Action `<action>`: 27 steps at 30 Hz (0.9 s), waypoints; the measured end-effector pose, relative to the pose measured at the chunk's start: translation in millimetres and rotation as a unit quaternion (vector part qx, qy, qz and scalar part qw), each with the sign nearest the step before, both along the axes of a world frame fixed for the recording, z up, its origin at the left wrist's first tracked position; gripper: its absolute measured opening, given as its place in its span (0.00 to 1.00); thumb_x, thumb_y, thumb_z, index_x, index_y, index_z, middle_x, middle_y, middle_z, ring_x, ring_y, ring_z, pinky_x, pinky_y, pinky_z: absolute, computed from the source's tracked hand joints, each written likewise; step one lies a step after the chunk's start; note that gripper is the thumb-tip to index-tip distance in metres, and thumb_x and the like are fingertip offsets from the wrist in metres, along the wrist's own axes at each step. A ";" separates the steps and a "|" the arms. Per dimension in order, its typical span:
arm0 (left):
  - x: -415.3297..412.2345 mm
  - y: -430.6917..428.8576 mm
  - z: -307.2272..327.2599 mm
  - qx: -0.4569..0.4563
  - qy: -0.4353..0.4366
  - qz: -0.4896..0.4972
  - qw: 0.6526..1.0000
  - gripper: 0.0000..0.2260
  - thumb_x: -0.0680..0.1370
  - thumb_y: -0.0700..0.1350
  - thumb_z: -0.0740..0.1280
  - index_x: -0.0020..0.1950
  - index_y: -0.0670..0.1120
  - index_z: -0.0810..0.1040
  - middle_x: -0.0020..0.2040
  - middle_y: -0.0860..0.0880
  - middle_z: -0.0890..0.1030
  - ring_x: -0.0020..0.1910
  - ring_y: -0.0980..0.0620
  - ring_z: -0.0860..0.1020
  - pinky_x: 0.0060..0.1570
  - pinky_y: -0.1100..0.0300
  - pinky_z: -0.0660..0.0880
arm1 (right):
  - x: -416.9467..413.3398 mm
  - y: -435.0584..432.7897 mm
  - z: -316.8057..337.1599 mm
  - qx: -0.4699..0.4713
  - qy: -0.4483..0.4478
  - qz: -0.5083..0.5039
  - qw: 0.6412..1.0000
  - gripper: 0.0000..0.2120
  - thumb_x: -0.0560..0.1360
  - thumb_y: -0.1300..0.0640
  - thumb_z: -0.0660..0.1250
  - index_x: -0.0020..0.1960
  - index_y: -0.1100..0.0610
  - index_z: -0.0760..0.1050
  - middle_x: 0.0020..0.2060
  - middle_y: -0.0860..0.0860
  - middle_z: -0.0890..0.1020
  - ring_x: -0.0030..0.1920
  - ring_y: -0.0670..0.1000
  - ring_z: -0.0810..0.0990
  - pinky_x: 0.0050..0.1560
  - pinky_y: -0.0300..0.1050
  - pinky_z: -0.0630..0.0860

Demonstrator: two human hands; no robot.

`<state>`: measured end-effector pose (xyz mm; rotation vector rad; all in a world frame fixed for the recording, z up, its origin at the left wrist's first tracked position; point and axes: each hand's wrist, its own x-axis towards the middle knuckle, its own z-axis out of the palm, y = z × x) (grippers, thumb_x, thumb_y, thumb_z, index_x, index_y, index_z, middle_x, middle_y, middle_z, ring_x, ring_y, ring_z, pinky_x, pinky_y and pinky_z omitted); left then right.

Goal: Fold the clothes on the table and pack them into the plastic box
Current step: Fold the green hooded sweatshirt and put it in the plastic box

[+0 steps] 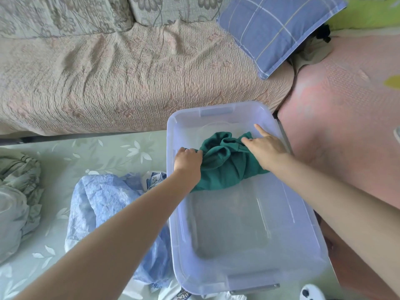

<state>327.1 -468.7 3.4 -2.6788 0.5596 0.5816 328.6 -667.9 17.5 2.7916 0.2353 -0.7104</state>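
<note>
On pale flowered table (65, 169), crumpled light-blue garment (112, 213), touching translucent plastic box (216, 282). In far half of box, bunched dark-green garment (225, 169), gripped at left edge by left hand (187, 161), pinched at right edge by right hand (263, 148). Behind, beige quilted sofa (129, 83).
</note>
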 end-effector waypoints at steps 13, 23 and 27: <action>47.9 -6.2 12.4 0.034 0.169 0.069 0.983 0.30 0.66 0.51 0.78 0.65 0.45 0.74 0.53 0.51 0.77 0.57 0.47 0.78 0.54 0.58 0.76 | 22.2 3.5 1.1 0.027 0.038 -0.045 0.998 0.35 0.71 0.67 0.69 0.73 0.53 0.60 0.56 0.54 0.79 0.77 0.57 0.41 0.68 0.47 0.66; 78.4 -8.4 5.9 0.056 0.230 0.132 0.963 0.34 0.68 0.51 0.76 0.71 0.46 0.69 0.66 0.50 0.74 0.63 0.45 0.74 0.52 0.57 0.71 | 58.9 2.2 -24.6 0.208 0.020 -0.272 0.939 0.24 0.78 0.61 0.56 0.73 0.63 0.60 0.67 0.59 0.70 0.65 0.62 0.71 0.50 0.47 0.72; 57.3 1.6 -0.1 -0.059 0.202 0.114 0.971 0.41 0.65 0.46 0.80 0.71 0.41 0.62 0.66 0.45 0.72 0.63 0.42 0.73 0.62 0.49 0.71 | 49.2 0.2 -10.2 0.099 0.104 -0.178 0.973 0.35 0.73 0.59 0.69 0.75 0.49 0.56 0.71 0.59 0.65 0.74 0.61 0.58 0.54 0.51 0.73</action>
